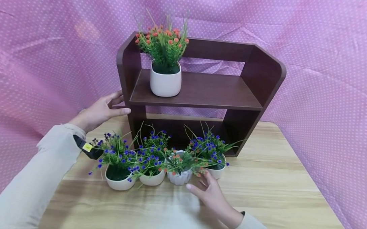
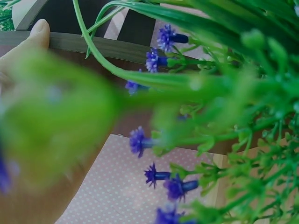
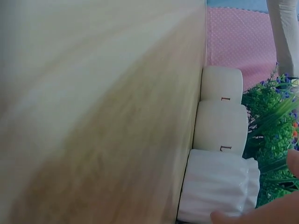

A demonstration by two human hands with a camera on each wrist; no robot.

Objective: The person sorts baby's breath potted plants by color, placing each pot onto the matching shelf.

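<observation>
My left hand (image 1: 101, 110) rests against the outer left side of a dark brown two-tier shelf (image 1: 199, 103), its thumb at the panel's front edge. Blue-flowered foliage (image 2: 210, 135) fills much of the left wrist view in front of the thumb. The right hand (image 1: 212, 196) is beside a white fluted pot (image 1: 179, 177) with small orange flowers, thumb and fingers apart. In the right wrist view, a fingertip overlaps that fluted pot (image 3: 217, 182). Three round white pots with blue flowers flank it: two to its left (image 1: 120, 183) and one to its right (image 1: 217, 172).
A larger white pot (image 1: 165, 83) with orange flowers and grass stands on the left of the upper shelf board. Everything is on a light wooden table (image 1: 275, 185). Pink dotted cloth (image 1: 324, 65) hangs behind and around it.
</observation>
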